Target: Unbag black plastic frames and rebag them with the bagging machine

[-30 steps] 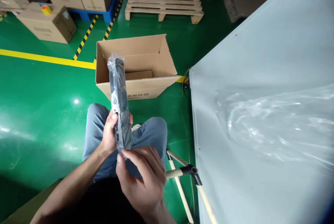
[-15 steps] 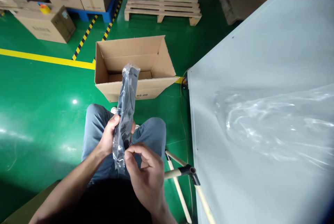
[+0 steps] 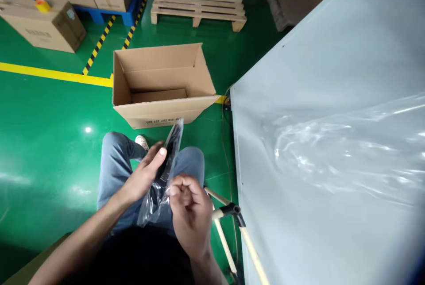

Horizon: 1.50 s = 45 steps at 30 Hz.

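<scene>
A long black item in a clear plastic bag [image 3: 165, 172] lies tilted over my lap, its far end pointing toward an open cardboard box [image 3: 159, 108] on the green floor. My left hand [image 3: 145, 174] grips the bagged item along its left side, fingers stretched up it. My right hand [image 3: 190, 212] is closed on the bag's lower part, close to my body. The box stands just beyond my knees and nothing shows inside it from here.
A large grey table [image 3: 332, 77] fills the right side, with crumpled clear plastic film [image 3: 338, 148] on it. A tube-frame leg [image 3: 229, 212] sits by my right knee. A wooden pallet [image 3: 198, 1] and stacked cartons [image 3: 43, 28] stand behind yellow floor lines.
The bagged item has tipped from nearly upright down to a low slant over my lap. My right hand has closed tighter on its lower end. The view has shifted slightly.
</scene>
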Each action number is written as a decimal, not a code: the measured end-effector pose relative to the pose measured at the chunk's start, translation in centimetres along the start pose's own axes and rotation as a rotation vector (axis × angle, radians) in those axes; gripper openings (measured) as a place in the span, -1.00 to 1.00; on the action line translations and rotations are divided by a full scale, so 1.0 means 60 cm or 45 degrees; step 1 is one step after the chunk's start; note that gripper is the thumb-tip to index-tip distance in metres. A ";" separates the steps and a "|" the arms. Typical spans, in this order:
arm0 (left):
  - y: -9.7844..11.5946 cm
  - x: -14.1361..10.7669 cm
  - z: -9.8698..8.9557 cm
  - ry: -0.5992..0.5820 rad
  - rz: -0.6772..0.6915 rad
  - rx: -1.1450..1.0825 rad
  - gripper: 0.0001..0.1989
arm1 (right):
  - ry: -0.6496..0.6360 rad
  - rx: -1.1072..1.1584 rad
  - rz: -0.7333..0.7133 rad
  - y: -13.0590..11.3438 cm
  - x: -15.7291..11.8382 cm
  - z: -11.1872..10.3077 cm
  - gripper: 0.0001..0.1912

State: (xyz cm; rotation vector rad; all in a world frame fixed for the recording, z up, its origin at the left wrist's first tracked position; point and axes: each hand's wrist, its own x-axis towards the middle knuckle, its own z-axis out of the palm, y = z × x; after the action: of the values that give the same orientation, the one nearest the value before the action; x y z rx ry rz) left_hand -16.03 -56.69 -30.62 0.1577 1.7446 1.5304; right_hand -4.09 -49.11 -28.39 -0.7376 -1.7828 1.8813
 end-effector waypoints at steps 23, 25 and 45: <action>-0.012 -0.077 -0.022 0.249 1.219 0.960 -0.82 | 0.281 -0.027 0.090 0.050 0.003 0.015 -0.81; -0.017 -0.077 -0.016 0.400 0.972 0.747 -0.84 | 0.286 -0.013 0.058 0.051 0.001 0.023 -0.81; 0.016 -0.096 -0.029 0.391 0.585 0.207 -0.90 | -0.127 -0.329 -0.467 -0.004 0.060 -0.036 -0.90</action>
State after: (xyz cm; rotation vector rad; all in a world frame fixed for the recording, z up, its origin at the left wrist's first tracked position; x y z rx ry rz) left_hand -13.56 -61.03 -27.12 0.4517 2.1874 1.8065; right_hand -5.41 -45.13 -28.50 -0.3691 -2.0845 1.4885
